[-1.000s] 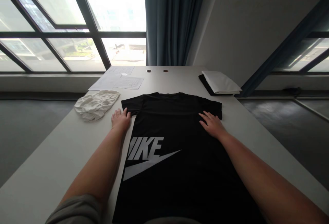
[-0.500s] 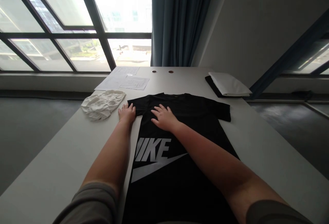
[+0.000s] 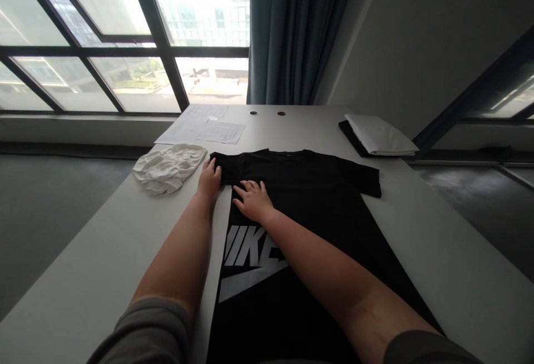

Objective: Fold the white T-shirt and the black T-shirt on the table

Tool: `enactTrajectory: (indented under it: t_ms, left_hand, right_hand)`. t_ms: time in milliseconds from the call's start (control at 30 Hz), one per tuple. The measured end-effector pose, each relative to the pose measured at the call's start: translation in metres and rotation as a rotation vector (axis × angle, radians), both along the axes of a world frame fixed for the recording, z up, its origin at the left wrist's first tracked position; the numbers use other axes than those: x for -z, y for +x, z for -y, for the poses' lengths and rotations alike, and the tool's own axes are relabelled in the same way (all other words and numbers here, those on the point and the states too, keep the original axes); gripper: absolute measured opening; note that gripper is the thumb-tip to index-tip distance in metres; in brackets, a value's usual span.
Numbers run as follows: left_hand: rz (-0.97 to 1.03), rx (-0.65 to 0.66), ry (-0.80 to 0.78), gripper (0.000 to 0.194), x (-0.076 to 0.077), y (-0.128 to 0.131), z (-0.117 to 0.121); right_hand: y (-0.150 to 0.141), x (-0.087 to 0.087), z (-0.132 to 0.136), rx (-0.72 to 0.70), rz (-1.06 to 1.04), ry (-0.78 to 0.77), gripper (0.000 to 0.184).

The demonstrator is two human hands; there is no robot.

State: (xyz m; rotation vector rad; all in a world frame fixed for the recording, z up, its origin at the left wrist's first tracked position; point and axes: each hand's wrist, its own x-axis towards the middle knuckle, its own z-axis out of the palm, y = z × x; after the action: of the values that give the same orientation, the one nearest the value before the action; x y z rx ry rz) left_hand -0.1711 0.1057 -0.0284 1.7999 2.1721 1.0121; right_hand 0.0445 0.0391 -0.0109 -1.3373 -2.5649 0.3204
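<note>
A black T-shirt [image 3: 317,214] with a large grey printed logo lies spread face up, its neckline toward the far end. My left hand [image 3: 209,179] rests at the outer edge of the left sleeve [image 3: 230,168], its fingers on the cloth and apart. Flat on the chest, just above the lettering, lies my right hand [image 3: 253,200], palm down with fingers spread. My right forearm crosses over the shirt and covers part of the logo.
The shirt lies on a long white table [image 3: 104,258]. A crumpled white cloth [image 3: 169,168] sits left of the sleeve. Behind it are paper sheets [image 3: 221,131]. Folded white fabric [image 3: 381,134] lies over folded black fabric [image 3: 352,138] at the back right.
My right hand has slid left and slightly toward me across the chest. My left hand has moved a little away from me, and the left sleeve's outer corner has shifted that way and creased.
</note>
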Motion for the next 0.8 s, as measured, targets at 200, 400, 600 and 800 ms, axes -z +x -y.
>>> enactTrajectory:
  t_ms: [200,400,600,800]
  left_hand:
    - [0.204,0.119,0.159,0.057,-0.005,-0.001,0.003]
    - [0.293,0.212,0.27,0.059,-0.018,0.01,0.014]
    - [0.028,0.439,0.203,0.064,-0.027,0.045,0.028]
    - [-0.265,0.791,0.002,0.069,-0.02,0.076,0.038]
  right_hand:
    - [-0.01,0.002,0.003,-0.085,-0.024,-0.03,0.055]
    - [-0.008,-0.003,-0.001,0.004,-0.392,0.032,0.043]
    - [0.025,-0.005,-0.02,0.383,-0.747,0.132,0.053]
    - [0.033,0.013,-0.038,0.424,-1.029,0.18,0.043]
